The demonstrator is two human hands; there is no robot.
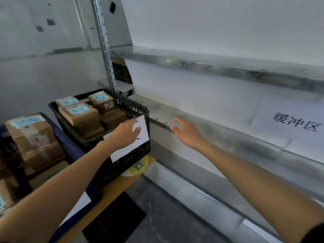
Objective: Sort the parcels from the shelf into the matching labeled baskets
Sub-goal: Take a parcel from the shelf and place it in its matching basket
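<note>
Both hands released, at the basket and at the shelf edge.
The left hand (125,133) rests, fingers straight, on the white paper label (129,149) of the black basket (130,106), which holds blue-tagged brown parcels (82,114). The right hand (187,131), relaxed and holding nothing, is at the front edge of the shelf (228,137).

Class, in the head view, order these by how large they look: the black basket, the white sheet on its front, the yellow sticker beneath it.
1. black basket
2. white sheet
3. yellow sticker, partly hidden by the basket
</note>
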